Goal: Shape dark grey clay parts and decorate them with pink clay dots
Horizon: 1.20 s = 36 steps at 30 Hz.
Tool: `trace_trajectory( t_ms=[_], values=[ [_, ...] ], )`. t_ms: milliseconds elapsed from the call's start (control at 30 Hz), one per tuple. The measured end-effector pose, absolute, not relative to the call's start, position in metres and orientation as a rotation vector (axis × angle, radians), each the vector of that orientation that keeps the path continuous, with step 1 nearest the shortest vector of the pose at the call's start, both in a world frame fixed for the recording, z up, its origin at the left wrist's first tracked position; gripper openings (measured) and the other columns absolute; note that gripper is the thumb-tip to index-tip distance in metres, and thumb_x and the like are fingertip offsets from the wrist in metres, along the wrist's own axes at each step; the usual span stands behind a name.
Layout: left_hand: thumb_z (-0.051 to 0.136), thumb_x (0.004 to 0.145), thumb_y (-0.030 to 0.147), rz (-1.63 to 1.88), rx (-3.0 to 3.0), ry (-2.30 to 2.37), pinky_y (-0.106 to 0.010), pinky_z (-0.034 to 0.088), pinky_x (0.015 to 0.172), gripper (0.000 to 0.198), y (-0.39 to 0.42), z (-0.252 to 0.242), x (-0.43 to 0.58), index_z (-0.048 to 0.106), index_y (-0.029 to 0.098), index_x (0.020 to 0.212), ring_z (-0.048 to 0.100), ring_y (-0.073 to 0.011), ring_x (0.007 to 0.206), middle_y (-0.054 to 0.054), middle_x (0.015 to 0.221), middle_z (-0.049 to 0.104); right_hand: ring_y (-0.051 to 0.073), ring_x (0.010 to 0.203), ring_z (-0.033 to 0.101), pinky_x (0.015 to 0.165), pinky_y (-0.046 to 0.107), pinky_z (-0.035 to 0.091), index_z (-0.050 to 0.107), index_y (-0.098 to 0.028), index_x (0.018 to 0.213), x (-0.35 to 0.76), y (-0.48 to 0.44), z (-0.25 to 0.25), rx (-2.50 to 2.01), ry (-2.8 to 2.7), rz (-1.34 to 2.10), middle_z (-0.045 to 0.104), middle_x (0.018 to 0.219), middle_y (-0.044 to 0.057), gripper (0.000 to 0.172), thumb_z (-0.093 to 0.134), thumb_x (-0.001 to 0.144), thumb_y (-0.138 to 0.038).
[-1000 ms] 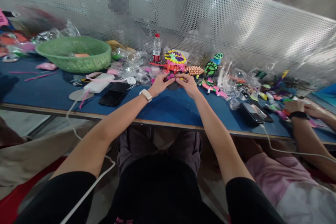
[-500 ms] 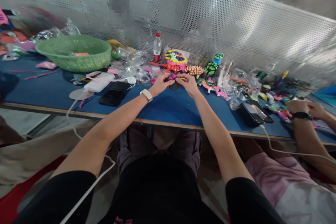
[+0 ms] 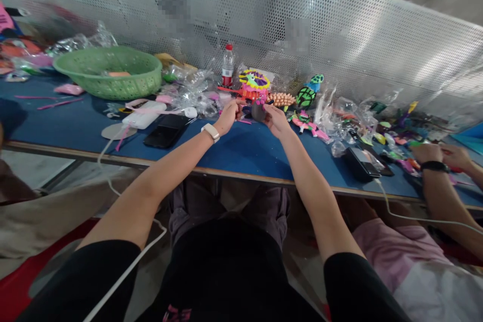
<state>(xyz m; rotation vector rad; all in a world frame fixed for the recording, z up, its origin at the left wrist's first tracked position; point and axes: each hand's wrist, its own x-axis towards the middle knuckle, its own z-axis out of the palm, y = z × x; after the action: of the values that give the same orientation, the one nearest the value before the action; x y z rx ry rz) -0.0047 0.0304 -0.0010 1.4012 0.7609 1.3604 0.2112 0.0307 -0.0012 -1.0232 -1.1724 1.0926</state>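
Right hand: the right hand [image 3: 277,119] has its thumb and fingers closed on the right side of a grey piece [image 3: 258,112].
Left hand: the left hand [image 3: 228,116] is beside it with a gap between, fingers curled in; whether they pinch anything small I cannot tell.
Grey piece: between the two hands, over the far half of the table [image 3: 241,150], roughly upright; I cannot tell whether its base touches.
Pink knobs: small pink knobs [image 3: 260,100] show at its top; how firmly they are fixed does not show.
Weight: probably light, since one hand's fingertips seem enough.
Feel: the dull surface suggests something soft or rubbery, not very slippery; a hard squeeze might dent it.
Where to hold: best low on the broad grey sides, off the knobs, which look like the part likeliest to bend or come loose.
Behind: a yellow and purple toy [image 3: 255,79] and a spiky tan toy [image 3: 281,99] are near, so elbow room there is tight.
Farther out: a bottle [image 3: 227,67] stands behind the left hand; a green basket [image 3: 116,88] sits well to the left.
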Motion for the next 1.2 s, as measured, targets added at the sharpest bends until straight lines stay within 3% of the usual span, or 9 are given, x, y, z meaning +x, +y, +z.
trace_trajectory(
  t_ms=[167,300,367,467,567,700,833,1000,1200],
  values=[
    [0.073,0.113,0.033,1.491,1.489,0.823,-0.034,0.053,0.073,0.016,0.032,-0.001,-0.006,0.063,0.025,0.105,0.062,-0.0164,0.071,-0.003,0.09,0.066,0.021,0.077,0.076,0.068,0.035,0.066,0.075,-0.027,0.093,0.215,0.03,-0.001,-1.069,-1.287,1.075,0.082,0.088,0.002,0.054,0.102,0.078,-0.071],
    [0.093,0.104,0.048,1.542,1.636,0.812,-0.038,0.057,0.081,0.04,0.027,0.0,-0.013,0.06,0.025,0.111,0.071,-0.0213,0.079,-0.007,0.095,0.075,0.014,0.054,0.059,0.05,0.032,0.052,0.081,-0.026,0.091,0.222,0.021,-0.001,-1.124,-1.611,1.118,0.076,0.072,0.0,0.059,0.108,0.069,-0.073],
    [0.098,0.099,0.055,1.532,1.694,0.809,-0.038,0.058,0.081,0.048,0.024,0.002,-0.015,0.061,0.025,0.106,0.073,-0.0222,0.079,-0.009,0.093,0.078,0.013,0.049,0.054,0.048,0.032,0.05,0.084,-0.025,0.085,0.227,0.017,0.001,-1.186,-1.781,1.114,0.075,0.067,0.0,0.056,0.11,0.068,-0.071],
    [0.097,0.099,0.056,1.492,1.784,0.778,-0.036,0.06,0.08,0.046,0.019,0.005,-0.015,0.066,0.023,0.097,0.073,-0.0209,0.077,-0.01,0.094,0.081,0.017,0.054,0.061,0.058,0.037,0.057,0.085,-0.026,0.076,0.235,0.016,0.002,-1.262,-1.963,0.841,0.074,0.063,0.0,0.044,0.108,0.078,-0.064],
    [0.096,0.1,0.053,1.419,1.853,0.762,-0.034,0.06,0.077,0.039,0.016,0.007,-0.012,0.074,0.021,0.094,0.071,-0.0177,0.073,-0.008,0.094,0.081,0.026,0.072,0.074,0.081,0.046,0.066,0.085,-0.028,0.075,0.242,0.018,0.004,-1.305,-1.964,0.489,0.077,0.069,0.003,0.034,0.107,0.085,-0.052],
    [0.098,0.099,0.042,1.332,1.823,0.748,-0.033,0.06,0.074,0.031,0.015,0.004,-0.009,0.078,0.019,0.099,0.07,-0.0176,0.07,-0.005,0.084,0.077,0.03,0.09,0.079,0.099,0.054,0.067,0.091,-0.028,0.1,0.24,0.017,0.007,-1.181,-1.918,0.293,0.085,0.098,0.007,0.026,0.107,0.085,-0.041],
    [0.101,0.099,0.038,1.33,1.714,0.742,-0.031,0.06,0.073,0.035,0.014,0.001,-0.009,0.073,0.019,0.096,0.07,-0.0161,0.068,-0.003,0.076,0.073,0.026,0.091,0.079,0.092,0.047,0.068,0.091,-0.03,0.126,0.224,0.01,0.009,-0.972,-1.971,0.338,0.087,0.122,0.008,0.038,0.102,0.09,-0.036],
    [0.095,0.105,0.047,1.287,1.719,0.735,-0.028,0.06,0.074,0.036,0.015,0.0,-0.008,0.077,0.018,0.094,0.073,-0.0146,0.069,-0.002,0.074,0.074,0.024,0.094,0.08,0.087,0.04,0.067,0.092,-0.026,0.115,0.208,0.005,0.006,-0.986,-1.967,0.256,0.089,0.108,0.007,0.015,0.093,0.1,-0.029],
    [0.092,0.104,0.025,1.248,1.671,0.698,-0.027,0.061,0.077,0.012,0.017,-0.003,-0.007,0.086,0.015,0.103,0.079,-0.0154,0.079,-0.007,0.089,0.085,0.023,0.091,0.081,0.092,0.041,0.07,0.092,-0.028,0.119,0.212,0.006,0.004,-0.979,-1.932,0.14,0.089,0.111,0.006,0.016,0.089,0.104,-0.024]
  ],
)
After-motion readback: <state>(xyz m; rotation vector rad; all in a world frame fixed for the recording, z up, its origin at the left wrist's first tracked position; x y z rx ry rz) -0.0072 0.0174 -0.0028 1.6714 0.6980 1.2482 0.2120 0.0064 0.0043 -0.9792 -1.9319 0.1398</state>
